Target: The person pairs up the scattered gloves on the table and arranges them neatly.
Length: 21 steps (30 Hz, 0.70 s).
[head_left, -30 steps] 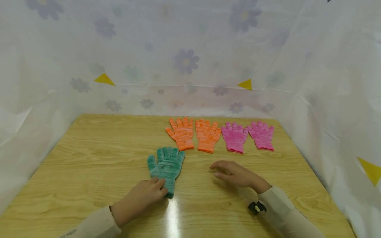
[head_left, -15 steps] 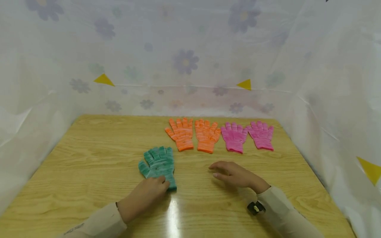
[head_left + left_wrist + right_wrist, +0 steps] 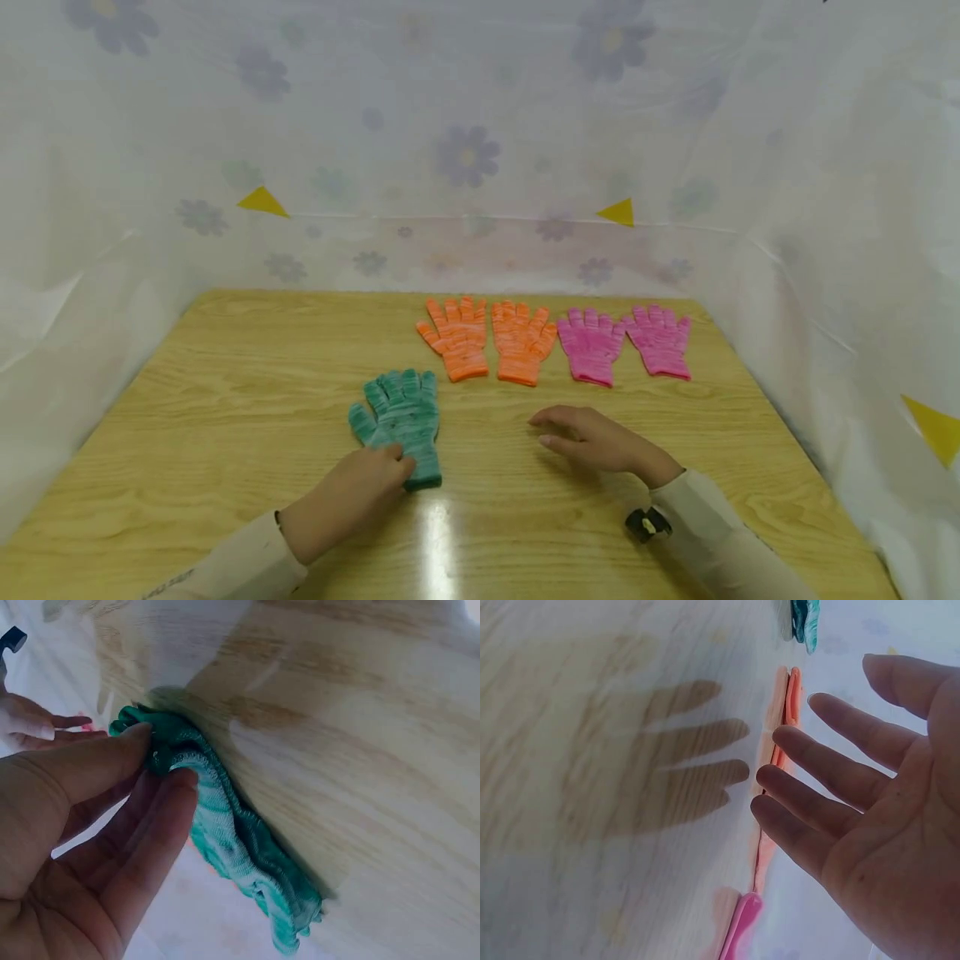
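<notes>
A green knitted glove [image 3: 408,429] with paler streaks lies in the middle front of the table in the head view, its fingers pointing away. My left hand [image 3: 356,492] pinches it at the left side near the cuff. Close up in the left wrist view, thumb and fingertips meet at the bunched edge of the glove [image 3: 232,832]. To the right, my right hand [image 3: 596,437] hovers just over the wood, fingers relaxed and holding nothing. Its palm and spread fingers [image 3: 810,772] show in the right wrist view, with their shadow on the table.
Behind, two orange gloves [image 3: 459,346] lie side by side at the far part of the wooden table [image 3: 225,392]. Two pink gloves [image 3: 592,350] continue that row to the right. A white flowered sheet [image 3: 465,108] encloses the back and sides.
The green glove's fingers have swung to the left and its cuff has come slightly nearer the left hand's fingertips. My right hand has stayed in place.
</notes>
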Each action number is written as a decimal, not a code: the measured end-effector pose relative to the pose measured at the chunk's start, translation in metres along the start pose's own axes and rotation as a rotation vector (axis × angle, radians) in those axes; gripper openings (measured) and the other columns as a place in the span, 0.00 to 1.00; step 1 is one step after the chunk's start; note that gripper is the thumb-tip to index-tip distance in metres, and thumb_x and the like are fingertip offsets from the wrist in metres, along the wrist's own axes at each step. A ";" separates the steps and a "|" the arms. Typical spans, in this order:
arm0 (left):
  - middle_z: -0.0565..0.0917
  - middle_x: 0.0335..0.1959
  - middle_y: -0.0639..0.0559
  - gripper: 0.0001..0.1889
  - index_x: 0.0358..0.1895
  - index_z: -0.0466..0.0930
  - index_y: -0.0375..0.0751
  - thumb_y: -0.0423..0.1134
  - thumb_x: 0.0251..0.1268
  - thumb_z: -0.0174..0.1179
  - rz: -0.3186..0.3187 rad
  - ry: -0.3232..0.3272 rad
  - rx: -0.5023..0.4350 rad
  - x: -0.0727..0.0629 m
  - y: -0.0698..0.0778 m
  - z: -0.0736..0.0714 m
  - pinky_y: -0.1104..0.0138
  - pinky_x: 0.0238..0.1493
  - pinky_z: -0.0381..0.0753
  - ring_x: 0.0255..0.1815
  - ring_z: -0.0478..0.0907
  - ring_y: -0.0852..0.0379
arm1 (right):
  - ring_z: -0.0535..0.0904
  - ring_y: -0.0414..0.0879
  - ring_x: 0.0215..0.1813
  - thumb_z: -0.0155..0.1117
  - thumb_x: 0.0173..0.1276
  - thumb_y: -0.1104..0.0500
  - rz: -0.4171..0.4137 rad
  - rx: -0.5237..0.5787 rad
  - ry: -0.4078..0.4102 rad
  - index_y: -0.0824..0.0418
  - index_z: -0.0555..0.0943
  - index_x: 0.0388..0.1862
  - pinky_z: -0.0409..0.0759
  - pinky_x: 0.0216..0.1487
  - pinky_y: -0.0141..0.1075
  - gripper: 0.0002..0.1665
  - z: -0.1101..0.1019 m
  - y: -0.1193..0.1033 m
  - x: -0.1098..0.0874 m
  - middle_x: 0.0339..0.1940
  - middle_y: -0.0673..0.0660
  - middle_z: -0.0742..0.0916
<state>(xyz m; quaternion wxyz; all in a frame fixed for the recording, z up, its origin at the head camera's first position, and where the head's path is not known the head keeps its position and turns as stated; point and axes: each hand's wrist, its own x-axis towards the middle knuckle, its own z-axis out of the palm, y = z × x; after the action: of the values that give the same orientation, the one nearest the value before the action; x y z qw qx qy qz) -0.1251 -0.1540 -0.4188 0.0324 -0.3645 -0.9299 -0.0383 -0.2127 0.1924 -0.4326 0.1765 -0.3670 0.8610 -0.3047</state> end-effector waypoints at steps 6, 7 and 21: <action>0.77 0.22 0.56 0.07 0.26 0.80 0.45 0.40 0.57 0.68 -0.038 -0.023 -0.032 0.002 -0.008 0.001 0.72 0.18 0.70 0.20 0.72 0.63 | 0.70 0.53 0.67 0.47 0.77 0.47 0.002 -0.032 0.020 0.62 0.70 0.68 0.70 0.63 0.53 0.28 -0.001 -0.004 0.000 0.65 0.57 0.76; 0.76 0.21 0.57 0.08 0.25 0.80 0.46 0.40 0.58 0.67 -0.053 -0.019 -0.046 0.003 -0.010 -0.001 0.72 0.18 0.69 0.19 0.70 0.65 | 0.69 0.55 0.68 0.47 0.77 0.47 -0.001 -0.045 0.026 0.62 0.69 0.69 0.68 0.65 0.54 0.29 -0.001 -0.005 0.000 0.66 0.58 0.75; 0.85 0.41 0.41 0.09 0.45 0.85 0.34 0.29 0.62 0.62 -0.325 0.007 -0.082 0.043 -0.105 -0.013 0.58 0.34 0.84 0.39 0.82 0.45 | 0.55 0.62 0.75 0.49 0.76 0.48 -0.047 -0.161 0.038 0.61 0.66 0.71 0.56 0.70 0.60 0.30 0.004 -0.017 0.000 0.73 0.65 0.66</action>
<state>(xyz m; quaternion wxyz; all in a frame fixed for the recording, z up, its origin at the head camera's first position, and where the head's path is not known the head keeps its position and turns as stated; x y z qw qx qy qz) -0.2277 -0.2034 -0.4075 0.0141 -0.2101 -0.9741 -0.0824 -0.2017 0.1811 -0.4243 0.1230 -0.3943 0.8770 -0.2456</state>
